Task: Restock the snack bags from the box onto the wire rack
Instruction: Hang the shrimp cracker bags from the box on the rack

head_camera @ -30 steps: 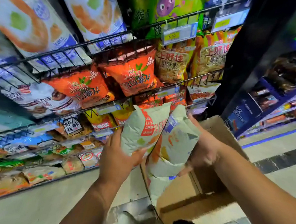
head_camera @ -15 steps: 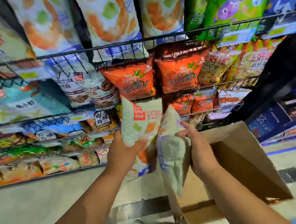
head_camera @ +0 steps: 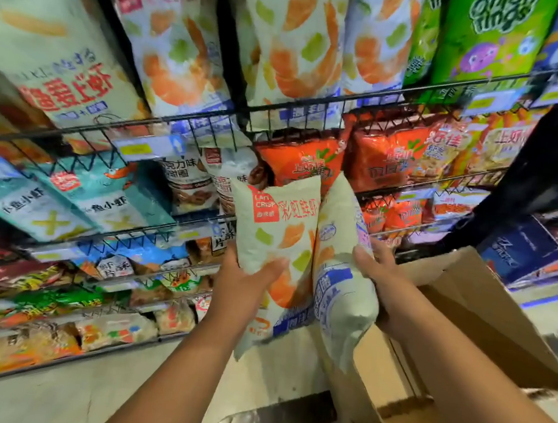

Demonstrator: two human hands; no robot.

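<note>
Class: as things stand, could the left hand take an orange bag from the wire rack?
Probably not: the left hand is full, gripping a pale snack bag that stands between it and the orange bag.

Bare forearms, bare hands (no sleeves, rings).

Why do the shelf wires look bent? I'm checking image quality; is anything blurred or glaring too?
Head view: the wide-angle lens bows the wire rack and fans the bags outward; the far-left edge smears with blur, while the left hand, right hand and their two pale snack bags stay fairly sharp; lighting is even, with only mild sheen on the packaging.
</note>
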